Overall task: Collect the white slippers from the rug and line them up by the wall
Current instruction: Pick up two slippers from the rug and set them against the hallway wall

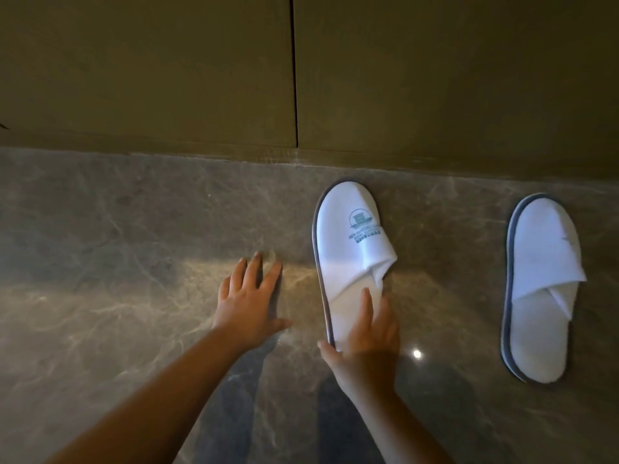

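A white slipper (351,242) with a teal logo and a grey sole edge lies on the marble floor, toe close to the wall (435,78). My right hand (365,339) grips its heel end, fingers on the insole and thumb at the left edge. A second white slipper (539,286) lies to the right, toe also toward the wall, apart from both hands. My left hand (249,296) rests flat on the floor left of the held slipper, fingers spread, holding nothing. No rug is in view.
The brown marble floor (117,246) is glossy, with a bright light reflection near my hands. The olive wall panels have a vertical dark seam (294,78) above the left slipper. Bare floor stretches along the wall to the left.
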`<state>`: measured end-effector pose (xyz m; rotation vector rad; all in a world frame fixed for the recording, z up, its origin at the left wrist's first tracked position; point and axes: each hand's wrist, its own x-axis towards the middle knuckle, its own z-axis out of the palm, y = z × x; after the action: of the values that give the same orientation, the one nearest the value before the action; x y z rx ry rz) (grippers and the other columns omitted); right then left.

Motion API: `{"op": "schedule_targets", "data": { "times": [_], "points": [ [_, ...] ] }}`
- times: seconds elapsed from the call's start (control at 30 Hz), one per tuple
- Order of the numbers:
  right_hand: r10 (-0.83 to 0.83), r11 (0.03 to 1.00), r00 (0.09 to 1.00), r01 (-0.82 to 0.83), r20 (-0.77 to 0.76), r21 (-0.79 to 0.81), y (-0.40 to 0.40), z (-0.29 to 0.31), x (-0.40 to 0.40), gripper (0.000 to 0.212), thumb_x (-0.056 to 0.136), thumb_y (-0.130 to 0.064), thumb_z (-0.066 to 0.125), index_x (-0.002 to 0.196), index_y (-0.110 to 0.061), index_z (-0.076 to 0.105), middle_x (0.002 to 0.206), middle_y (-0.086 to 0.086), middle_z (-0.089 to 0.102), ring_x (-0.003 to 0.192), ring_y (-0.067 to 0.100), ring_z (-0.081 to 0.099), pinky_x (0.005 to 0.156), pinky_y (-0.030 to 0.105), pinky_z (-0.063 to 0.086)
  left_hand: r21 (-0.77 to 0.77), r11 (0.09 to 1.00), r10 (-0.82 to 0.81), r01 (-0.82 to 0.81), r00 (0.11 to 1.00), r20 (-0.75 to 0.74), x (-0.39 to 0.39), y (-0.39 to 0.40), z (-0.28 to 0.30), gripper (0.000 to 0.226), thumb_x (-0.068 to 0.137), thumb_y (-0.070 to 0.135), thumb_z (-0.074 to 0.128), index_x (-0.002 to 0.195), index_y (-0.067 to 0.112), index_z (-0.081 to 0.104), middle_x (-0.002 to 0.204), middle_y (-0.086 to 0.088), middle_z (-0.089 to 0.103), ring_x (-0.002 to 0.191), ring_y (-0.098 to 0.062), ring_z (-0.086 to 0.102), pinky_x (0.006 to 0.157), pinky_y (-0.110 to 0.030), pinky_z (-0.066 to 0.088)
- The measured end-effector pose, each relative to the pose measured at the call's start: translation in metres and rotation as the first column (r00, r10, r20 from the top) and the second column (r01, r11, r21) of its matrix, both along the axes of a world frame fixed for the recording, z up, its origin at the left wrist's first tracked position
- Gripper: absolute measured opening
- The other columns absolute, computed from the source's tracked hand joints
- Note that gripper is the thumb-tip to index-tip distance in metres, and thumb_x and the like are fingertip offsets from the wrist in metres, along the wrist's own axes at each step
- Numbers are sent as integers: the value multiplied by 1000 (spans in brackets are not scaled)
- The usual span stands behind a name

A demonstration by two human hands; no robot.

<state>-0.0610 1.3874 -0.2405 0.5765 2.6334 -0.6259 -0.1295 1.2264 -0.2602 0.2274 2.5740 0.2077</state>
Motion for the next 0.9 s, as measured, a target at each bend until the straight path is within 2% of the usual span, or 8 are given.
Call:
{"op": "schedule_targets", "data": {
  "times": [0.07, 0.17, 0.37, 0.53, 0.7, 0.9],
  "points": [
    [-14, 1000, 1000, 14, -1, 19, -5, -5, -3, 96, 67, -44, 68, 140, -15, 14, 151, 22, 10, 134, 37, 20, 108, 45, 22, 9, 1000, -9, 9, 1000, -7, 0, -2, -1, 98, 68, 60, 58, 140, 30, -2, 155, -7, -7, 141, -32, -7, 114, -50, 7],
    [-5, 998, 999, 3, 42, 58, -13, -12, -11, 97, 70, -51, 63, 139, -22, 2, 152, 16, 2, 135, 33, 15, 109, 43, 21, 10, 1000, -22, 22, 1000, -14, 2, -3, -2, 97, 69, 61, 56, 140, 30, -3, 155, -5, -8, 141, -31, -7, 114, -50, 6],
    [1, 1000, 1000, -1, 20, 1, -29, -17, -24, 95, 69, -49, 64, 137, -25, 3, 151, 14, 2, 132, 32, 14, 108, 44, 20, 30, 999, -24, 24, 1000, 2, -2, -10, 0, 93, 70, 54, 61, 140, 29, 4, 155, -5, -4, 141, -30, -6, 114, -50, 9],
    [40, 999, 999, -40, -12, -24, -43, -16, -33, 94, 70, -54, 60, 139, -21, 5, 152, 17, 1, 132, 34, 13, 108, 45, 20, 10, 997, 80, -80, 997, -19, 1, -18, 2, 93, 69, 55, 62, 139, 31, 6, 154, -6, -5, 140, -32, -4, 113, -52, 12],
    [64, 997, 998, -64, -4, -33, -44, -12, -32, 94, 72, -55, 59, 140, -21, 2, 152, 15, 0, 134, 33, 11, 109, 44, 19, 103, 988, 115, -113, 993, -14, 3, -22, 4, 86, 72, 51, 61, 139, 30, 10, 154, -5, 4, 140, -30, 3, 112, -52, 15],
    [11, 996, 998, -16, -59, -90, -18, -5, -18, 97, 66, -47, 67, 139, -16, 12, 148, 7, 23, 132, 27, 24, 107, 40, 24, 247, 965, 96, -88, 995, -21, -5, -2, 9, 86, 72, 48, 62, 140, 27, 13, 151, -8, 16, 139, -27, 9, 111, -49, 18]
  ]
}}
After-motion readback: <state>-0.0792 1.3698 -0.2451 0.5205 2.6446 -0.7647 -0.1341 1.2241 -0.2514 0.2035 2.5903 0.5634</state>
